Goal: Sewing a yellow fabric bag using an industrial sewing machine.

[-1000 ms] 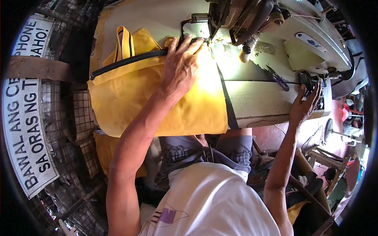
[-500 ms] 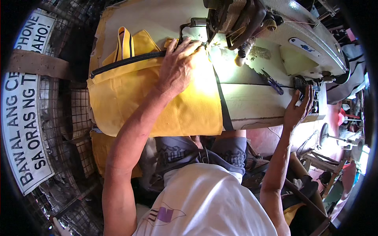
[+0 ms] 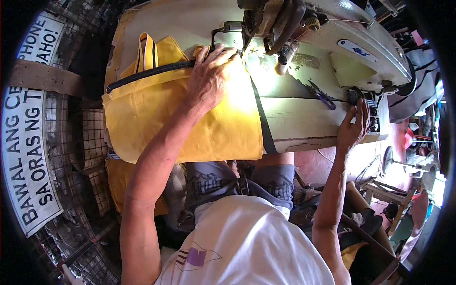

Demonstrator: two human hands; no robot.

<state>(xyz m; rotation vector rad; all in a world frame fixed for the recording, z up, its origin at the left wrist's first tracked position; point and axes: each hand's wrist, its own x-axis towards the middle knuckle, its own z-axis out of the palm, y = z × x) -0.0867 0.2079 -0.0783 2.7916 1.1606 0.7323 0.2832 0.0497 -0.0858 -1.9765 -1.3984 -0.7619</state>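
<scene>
Left hand (image 3: 209, 78) flat, fingers spread; right hand (image 3: 352, 127) raised, fingers curled.

The left hand (image 3: 209, 78) is lying flat, fingers spread, on a yellow fabric bag (image 3: 190, 118) that is draping over the tabletop (image 3: 304, 118), its fingertips pressing beside the black zipper (image 3: 147, 73) just short of the sewing machine (image 3: 332, 28). The right hand (image 3: 354, 126) is reaching up at the tabletop's right end, touching small dark controls there. Purple-handled snips (image 3: 323, 95) are lying between the hands.
</scene>
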